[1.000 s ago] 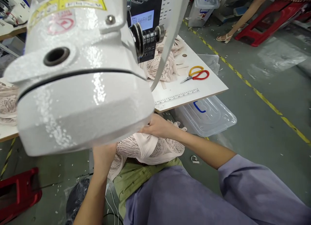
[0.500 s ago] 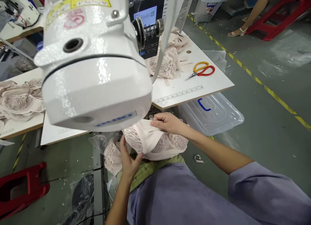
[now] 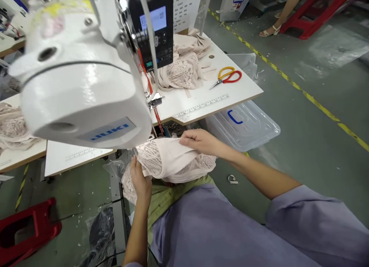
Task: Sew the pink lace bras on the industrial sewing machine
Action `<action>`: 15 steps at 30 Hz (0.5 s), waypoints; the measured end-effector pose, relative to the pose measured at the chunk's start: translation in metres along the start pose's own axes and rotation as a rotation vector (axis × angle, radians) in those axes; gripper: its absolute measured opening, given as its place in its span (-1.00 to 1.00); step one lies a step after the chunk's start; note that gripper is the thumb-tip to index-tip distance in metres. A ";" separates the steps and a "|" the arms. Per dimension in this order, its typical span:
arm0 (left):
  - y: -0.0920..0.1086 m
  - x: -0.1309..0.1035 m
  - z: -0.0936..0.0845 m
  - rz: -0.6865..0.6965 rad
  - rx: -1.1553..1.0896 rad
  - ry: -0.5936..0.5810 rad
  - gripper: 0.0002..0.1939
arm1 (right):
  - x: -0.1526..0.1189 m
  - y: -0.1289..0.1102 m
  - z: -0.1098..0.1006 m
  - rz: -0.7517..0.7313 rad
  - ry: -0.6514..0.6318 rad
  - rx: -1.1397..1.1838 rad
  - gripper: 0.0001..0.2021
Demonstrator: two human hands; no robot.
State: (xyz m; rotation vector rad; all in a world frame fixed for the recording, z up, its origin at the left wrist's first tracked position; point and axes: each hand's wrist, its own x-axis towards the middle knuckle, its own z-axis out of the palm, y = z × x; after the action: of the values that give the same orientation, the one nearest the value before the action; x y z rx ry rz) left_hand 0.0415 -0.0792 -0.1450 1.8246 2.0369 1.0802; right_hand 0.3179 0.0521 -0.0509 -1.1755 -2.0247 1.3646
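Note:
A pale pink lace bra (image 3: 173, 157) is stretched between my hands, just below the white sewing machine head (image 3: 83, 101). My right hand (image 3: 198, 142) pinches its upper edge, thumb on top of the smooth fabric. At the bra's left end, my left hand (image 3: 141, 178) is closed on the lace cup, its fingertips partly hidden behind the fabric. The machine's needle area is mostly hidden by the head and the cloth. More lace fabric (image 3: 128, 184) hangs down to the left of my left hand.
Scissors with yellow and red handles (image 3: 227, 77) lie on the white table (image 3: 242, 90), near a lace pile (image 3: 184, 70). A control screen (image 3: 154, 19) stands behind the machine. Below right is a clear lidded box (image 3: 248, 124). Red stools stand on both sides; a person's foot (image 3: 271, 30) is at upper right.
The view has shifted, so the machine head sits further left and more of the screen shows. My left hand has moved left and up along the bra, its fingers now closer together.

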 end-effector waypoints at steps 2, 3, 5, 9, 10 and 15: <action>0.008 -0.003 -0.009 0.117 0.068 0.082 -0.37 | -0.017 0.008 -0.021 0.056 0.052 -0.081 -0.59; 0.015 -0.006 -0.009 0.177 0.099 0.112 -0.37 | -0.028 0.014 -0.034 0.105 0.080 -0.132 -0.58; 0.035 -0.017 0.001 0.275 0.136 0.099 -0.38 | -0.052 0.030 -0.061 0.240 0.107 -0.262 -0.58; 0.068 -0.049 0.046 0.388 0.195 -0.253 -0.45 | -0.096 0.073 -0.102 0.622 -0.041 -0.689 -0.64; 0.071 -0.057 0.058 0.399 0.217 -0.346 -0.45 | -0.102 0.083 -0.104 0.688 -0.063 -0.788 -0.66; 0.058 -0.081 0.096 0.450 0.267 -0.412 -0.47 | -0.092 0.105 -0.042 0.310 0.209 -0.766 -0.47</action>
State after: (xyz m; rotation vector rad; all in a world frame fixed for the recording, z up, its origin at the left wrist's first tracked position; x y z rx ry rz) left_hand 0.1614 -0.1198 -0.2022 2.4720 1.6299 0.4584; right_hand 0.4413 0.0147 -0.1177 -1.9178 -2.3373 0.5096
